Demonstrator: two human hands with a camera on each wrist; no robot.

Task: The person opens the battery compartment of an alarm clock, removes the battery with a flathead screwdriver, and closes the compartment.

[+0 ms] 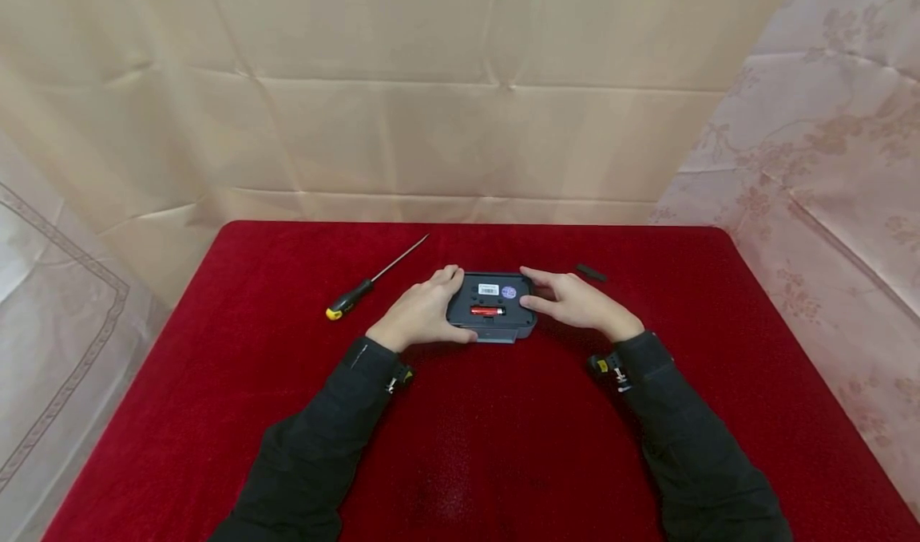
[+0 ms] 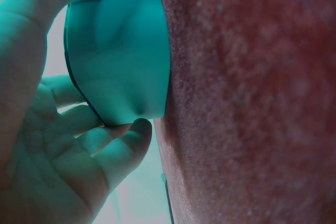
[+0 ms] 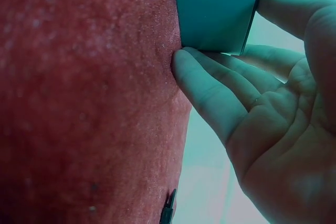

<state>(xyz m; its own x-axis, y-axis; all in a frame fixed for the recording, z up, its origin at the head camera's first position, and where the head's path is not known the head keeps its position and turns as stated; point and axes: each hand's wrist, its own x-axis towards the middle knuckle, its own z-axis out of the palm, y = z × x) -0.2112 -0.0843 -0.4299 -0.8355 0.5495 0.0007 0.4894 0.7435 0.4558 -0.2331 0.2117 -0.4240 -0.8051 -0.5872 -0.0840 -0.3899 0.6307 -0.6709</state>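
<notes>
A dark grey, box-shaped device point(image 1: 492, 330) rests on the red cloth, its flat side with the labels facing up. In its slot lies a red battery point(image 1: 488, 310); a white barcode label point(image 1: 489, 290) and a round purple sticker point(image 1: 509, 292) sit above that. My left hand point(image 1: 424, 310) grips the device's left end, thumb along the near edge and fingers round the far corner. At the opposite end my right hand point(image 1: 575, 298) holds it, thumb at the upper face and fingers along the far side. Both wrist views show the device's smooth side point(image 2: 123, 56) between thumb and fingers.
To the left lies a screwdriver point(image 1: 352, 296) with a black and yellow handle, its shaft pointing away to the right. A small dark flat piece point(image 1: 591, 272) lies beyond my right hand. Behind the table point(image 1: 467, 438) hangs a beige cloth point(image 1: 446, 127).
</notes>
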